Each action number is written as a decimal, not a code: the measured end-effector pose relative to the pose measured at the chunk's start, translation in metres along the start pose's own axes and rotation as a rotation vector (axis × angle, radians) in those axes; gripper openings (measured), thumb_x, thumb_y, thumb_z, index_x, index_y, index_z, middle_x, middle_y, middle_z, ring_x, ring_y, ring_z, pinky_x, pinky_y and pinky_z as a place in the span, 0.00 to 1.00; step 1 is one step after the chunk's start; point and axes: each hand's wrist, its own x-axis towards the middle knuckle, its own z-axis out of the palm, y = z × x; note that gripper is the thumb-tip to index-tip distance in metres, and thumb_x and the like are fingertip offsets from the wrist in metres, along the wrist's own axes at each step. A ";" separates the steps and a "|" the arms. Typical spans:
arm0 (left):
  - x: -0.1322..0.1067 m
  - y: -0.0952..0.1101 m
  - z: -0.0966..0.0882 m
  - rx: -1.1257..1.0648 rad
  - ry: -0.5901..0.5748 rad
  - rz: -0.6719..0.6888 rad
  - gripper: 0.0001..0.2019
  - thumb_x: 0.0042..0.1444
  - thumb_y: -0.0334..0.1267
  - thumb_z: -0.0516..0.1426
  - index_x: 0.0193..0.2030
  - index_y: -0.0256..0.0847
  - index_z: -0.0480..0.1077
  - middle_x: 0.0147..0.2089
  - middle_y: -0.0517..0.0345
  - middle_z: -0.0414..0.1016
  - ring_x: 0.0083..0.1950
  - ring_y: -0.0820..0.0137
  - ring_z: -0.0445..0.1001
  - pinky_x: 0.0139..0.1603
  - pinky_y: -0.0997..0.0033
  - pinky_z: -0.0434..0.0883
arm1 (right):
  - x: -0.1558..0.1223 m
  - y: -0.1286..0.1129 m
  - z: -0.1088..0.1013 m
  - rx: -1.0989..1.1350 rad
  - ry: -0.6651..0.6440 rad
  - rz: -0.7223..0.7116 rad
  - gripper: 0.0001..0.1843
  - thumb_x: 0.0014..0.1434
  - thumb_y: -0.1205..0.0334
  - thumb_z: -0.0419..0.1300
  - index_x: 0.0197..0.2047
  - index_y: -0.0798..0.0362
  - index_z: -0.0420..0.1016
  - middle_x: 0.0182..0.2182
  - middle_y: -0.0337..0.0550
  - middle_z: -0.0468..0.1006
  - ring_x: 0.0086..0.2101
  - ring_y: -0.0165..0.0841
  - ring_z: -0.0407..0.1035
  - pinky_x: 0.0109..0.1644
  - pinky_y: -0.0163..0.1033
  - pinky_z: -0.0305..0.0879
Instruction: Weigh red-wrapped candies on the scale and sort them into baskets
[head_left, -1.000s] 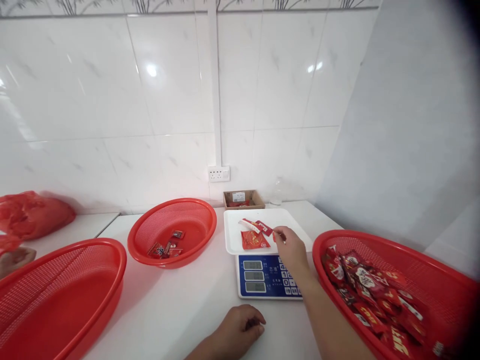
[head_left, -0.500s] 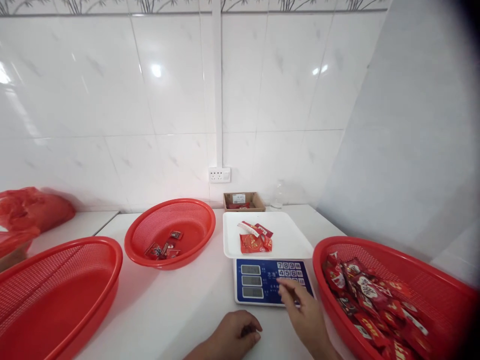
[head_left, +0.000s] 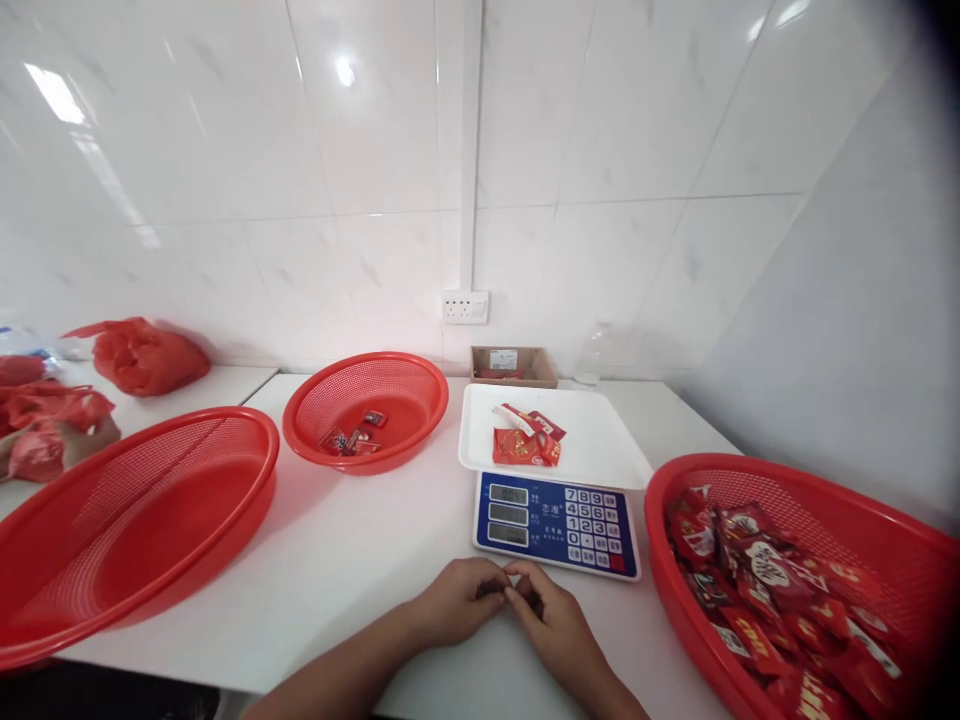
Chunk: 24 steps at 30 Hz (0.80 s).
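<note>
My left hand and my right hand meet at the fingertips over the white table, just in front of a digital scale. Both have curled, closed fingers, and whatever may be between them is hidden. On the scale's white tray lie several red snack packets. Right of my right hand, a red plastic basket holds a pile of red and dark packets.
A round red basket with a few small packets stands back left. Another red basket is at left. A cardboard box and clear bottle stand by the wall. Far left, another person's hand touches red bags.
My right hand has moved down and left from the scale's keypad to meet my left hand. The camera view has tilted down, and another person's hand now shows at left.
</note>
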 end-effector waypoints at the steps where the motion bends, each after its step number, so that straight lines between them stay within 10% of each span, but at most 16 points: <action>1: -0.002 0.001 0.000 0.012 0.009 -0.005 0.10 0.53 0.33 0.52 0.39 0.40 0.73 0.36 0.60 0.74 0.37 0.71 0.70 0.38 0.75 0.66 | -0.001 0.000 -0.001 -0.003 -0.012 -0.002 0.11 0.56 0.57 0.51 0.40 0.50 0.70 0.22 0.35 0.72 0.24 0.32 0.68 0.29 0.35 0.63; 7: -0.018 0.007 -0.024 0.161 0.269 0.003 0.10 0.56 0.34 0.50 0.38 0.40 0.71 0.36 0.57 0.74 0.37 0.71 0.71 0.39 0.74 0.68 | -0.004 0.005 0.000 0.024 -0.019 -0.025 0.12 0.57 0.58 0.52 0.39 0.51 0.73 0.33 0.43 0.78 0.33 0.35 0.72 0.39 0.39 0.67; 14: -0.025 0.002 -0.102 0.708 0.774 0.109 0.16 0.60 0.42 0.47 0.51 0.40 0.65 0.53 0.48 0.67 0.58 0.61 0.61 0.58 0.58 0.60 | -0.006 0.006 -0.002 0.056 -0.026 -0.062 0.11 0.57 0.59 0.52 0.38 0.50 0.74 0.35 0.43 0.78 0.35 0.36 0.73 0.40 0.38 0.68; 19: -0.031 -0.010 -0.144 0.972 0.636 -0.162 0.25 0.60 0.49 0.45 0.62 0.42 0.55 0.63 0.49 0.57 0.67 0.53 0.43 0.61 0.42 0.44 | -0.006 0.011 0.001 0.056 -0.001 -0.106 0.10 0.56 0.60 0.52 0.36 0.50 0.74 0.33 0.43 0.78 0.33 0.35 0.73 0.38 0.37 0.68; 24: -0.045 -0.004 -0.167 0.998 0.531 -0.333 0.21 0.62 0.47 0.40 0.57 0.45 0.62 0.59 0.50 0.64 0.63 0.52 0.55 0.59 0.38 0.41 | -0.004 0.023 0.010 0.062 0.089 -0.152 0.12 0.56 0.56 0.52 0.34 0.50 0.75 0.30 0.43 0.78 0.30 0.35 0.72 0.36 0.36 0.68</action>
